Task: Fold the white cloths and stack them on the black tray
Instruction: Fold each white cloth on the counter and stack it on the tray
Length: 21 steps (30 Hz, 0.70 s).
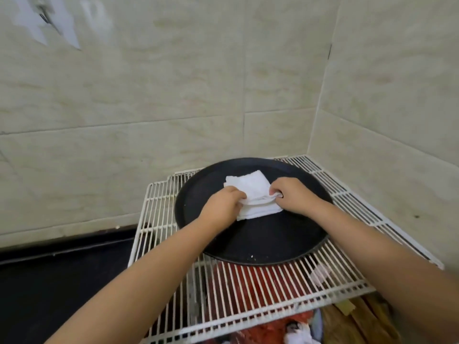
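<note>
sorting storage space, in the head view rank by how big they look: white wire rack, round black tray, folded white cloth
1. white wire rack
2. round black tray
3. folded white cloth

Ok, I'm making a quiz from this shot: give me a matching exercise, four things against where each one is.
Things:
1. white cloths
2. black tray
3. left hand
4. right hand

Places:
A. on the white wire rack
B. gripping the cloths' right edge
C. on the tray, in its far half
D. gripping the cloths' left near corner

Pairs: 1-C, 2-A, 3-D, 4-B
</note>
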Available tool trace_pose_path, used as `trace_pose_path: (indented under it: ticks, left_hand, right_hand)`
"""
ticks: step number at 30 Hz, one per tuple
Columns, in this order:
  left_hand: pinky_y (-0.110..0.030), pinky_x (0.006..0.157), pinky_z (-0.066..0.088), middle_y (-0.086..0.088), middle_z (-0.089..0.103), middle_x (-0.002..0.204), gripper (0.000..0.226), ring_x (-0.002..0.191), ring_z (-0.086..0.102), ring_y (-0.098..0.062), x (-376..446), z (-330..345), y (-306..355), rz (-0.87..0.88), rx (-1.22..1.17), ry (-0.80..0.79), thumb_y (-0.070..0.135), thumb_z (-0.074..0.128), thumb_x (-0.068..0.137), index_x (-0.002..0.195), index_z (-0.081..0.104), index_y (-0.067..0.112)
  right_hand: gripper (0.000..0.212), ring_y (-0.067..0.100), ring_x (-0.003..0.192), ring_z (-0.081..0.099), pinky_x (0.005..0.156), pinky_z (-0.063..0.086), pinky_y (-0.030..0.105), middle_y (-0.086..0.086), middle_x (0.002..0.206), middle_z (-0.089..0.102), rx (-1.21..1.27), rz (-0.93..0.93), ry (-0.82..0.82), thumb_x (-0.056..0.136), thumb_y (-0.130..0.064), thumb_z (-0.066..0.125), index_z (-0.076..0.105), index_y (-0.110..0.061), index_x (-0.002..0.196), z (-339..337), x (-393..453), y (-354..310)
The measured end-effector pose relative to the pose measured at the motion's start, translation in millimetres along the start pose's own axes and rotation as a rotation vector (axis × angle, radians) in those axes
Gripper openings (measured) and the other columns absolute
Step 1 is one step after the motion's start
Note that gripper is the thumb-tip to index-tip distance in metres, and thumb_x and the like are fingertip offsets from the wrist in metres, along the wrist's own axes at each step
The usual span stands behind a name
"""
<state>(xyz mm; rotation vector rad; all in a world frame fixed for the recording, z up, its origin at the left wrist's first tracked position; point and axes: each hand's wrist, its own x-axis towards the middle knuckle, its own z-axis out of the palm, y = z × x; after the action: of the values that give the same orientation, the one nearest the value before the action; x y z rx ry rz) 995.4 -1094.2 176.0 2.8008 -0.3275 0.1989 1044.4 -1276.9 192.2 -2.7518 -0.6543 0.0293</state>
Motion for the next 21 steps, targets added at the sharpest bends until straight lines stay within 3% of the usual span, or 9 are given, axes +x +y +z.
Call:
trace_pose_path:
  ticks: [4, 9, 13, 17, 21]
  left_hand:
    - [-0.028, 0.097, 0.039, -0.004, 0.054, 0.131, 0.033, 0.118, 0.051, -0.022, -6, -1, 3, -0.011, 0.044, -0.003, 0.016, 0.045, 0.095, 0.128, 0.053, 0.014]
    - [-0.028, 0.099, 0.039, -0.001, 0.054, 0.133, 0.038, 0.119, 0.051, -0.017, -16, 0, 8, -0.059, 0.039, -0.02, 0.026, 0.049, 0.094, 0.131, 0.049, 0.018]
    - [-0.031, 0.097, 0.043, 0.0, 0.053, 0.133, 0.04, 0.118, 0.051, -0.017, -25, -7, 5, -0.045, 0.069, -0.025, 0.028, 0.049, 0.094, 0.133, 0.047, 0.018]
    - [-0.035, 0.095, 0.045, -0.002, 0.05, 0.134, 0.038, 0.12, 0.049, -0.02, -40, -27, -2, -0.111, 0.14, 0.086, 0.026, 0.048, 0.093, 0.13, 0.048, 0.017]
    - [-0.038, 0.094, 0.044, -0.009, 0.053, 0.128, 0.033, 0.119, 0.048, -0.028, -91, -63, -31, -0.253, 0.221, 0.196, 0.022, 0.044, 0.094, 0.123, 0.053, 0.009]
  right_hand:
    - [0.027, 0.025, 0.102, 0.055, 0.088, 0.043, 0.03, 0.011, 0.11, 0.059, -0.019, -0.063, -0.014, 0.084, -0.002, 0.047, 0.061, -0.004, 0.107, -1, -4, 6]
    - [0.024, 0.021, 0.103, 0.055, 0.085, 0.041, 0.024, 0.006, 0.112, 0.058, -0.082, -0.115, -0.076, 0.087, -0.01, 0.051, 0.061, -0.008, 0.109, -2, -9, 14]
    - [0.026, 0.021, 0.102, 0.056, 0.088, 0.047, 0.03, 0.005, 0.115, 0.057, -0.169, -0.116, -0.12, 0.087, -0.016, 0.054, 0.06, -0.011, 0.112, -13, -13, 6]
    - [0.032, 0.024, 0.114, 0.052, 0.094, 0.044, 0.035, 0.006, 0.127, 0.053, -0.198, -0.145, -0.066, 0.088, -0.02, 0.052, 0.057, -0.014, 0.119, -25, -15, -35]
    - [0.029, 0.028, 0.113, 0.052, 0.095, 0.043, 0.04, 0.01, 0.123, 0.056, -0.163, -0.289, -0.008, 0.089, -0.02, 0.051, 0.06, -0.01, 0.115, -21, -23, -114]
